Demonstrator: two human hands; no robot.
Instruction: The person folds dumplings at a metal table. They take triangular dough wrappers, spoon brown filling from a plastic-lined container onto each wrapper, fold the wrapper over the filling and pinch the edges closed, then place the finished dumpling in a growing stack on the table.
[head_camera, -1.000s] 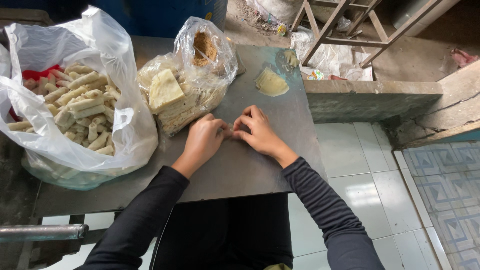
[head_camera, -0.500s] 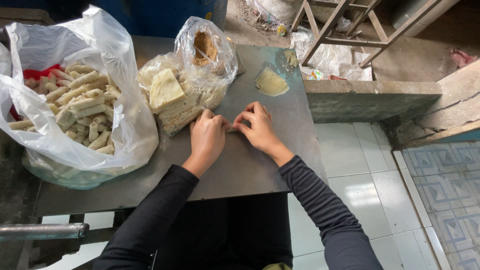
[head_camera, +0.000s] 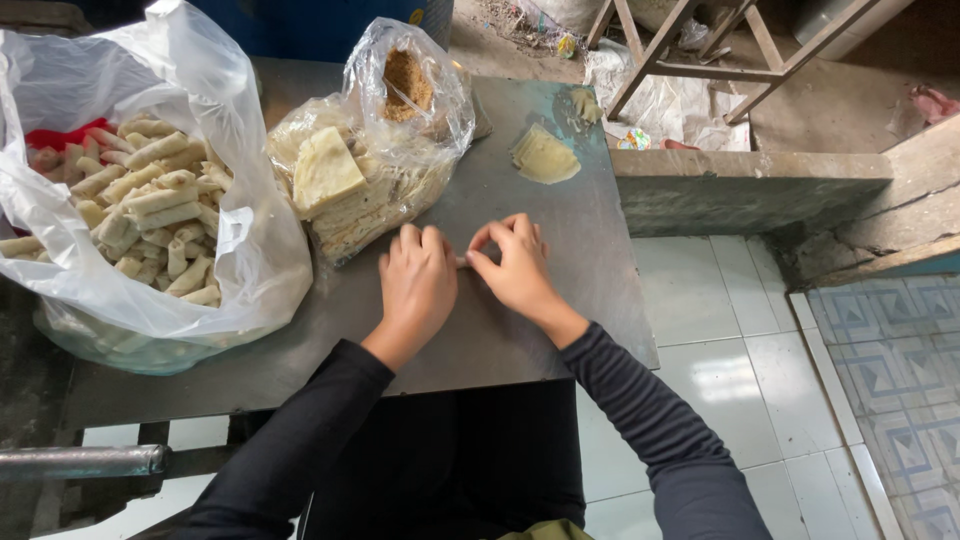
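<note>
Left hand (head_camera: 418, 283) palm down on the grey metal desk (head_camera: 520, 335), fingers curled over a small roll (head_camera: 462, 262); right hand (head_camera: 515, 265) beside it, thumb and fingertips pinched at the roll's end. Both closed on the roll, pressed to the desk near its middle. Roll almost wholly hidden beneath the fingers: only a sliver of pale wrapper visible in the gap between the two hands, filling impossible to make out. Dark long sleeves down both forearms, the right one finely striped.

Just beyond the left hand, a clear plastic bag (head_camera: 400, 150) slumped open, holding a stack of pale square wrappers (head_camera: 325, 175) and, deeper in, a brownish crumbly mass (head_camera: 405, 85), blurred by the crinkled plastic. Farther along the desk, beyond the right hand, a loose wrapper sheet (head_camera: 545, 157) lying flat, well apart from the hands, with a small pale scrap (head_camera: 585, 103) near the far edge. At far left, a large white plastic bag (head_camera: 150, 220) full of finished pale rolls (head_camera: 150, 215), its left side cut off by the frame; something red (head_camera: 60, 135) half buried behind the rolls, not identifiable. Tiled floor (head_camera: 720, 350) at right, concrete ledge (head_camera: 750, 185) and wooden frame (head_camera: 700, 50) beyond.
</note>
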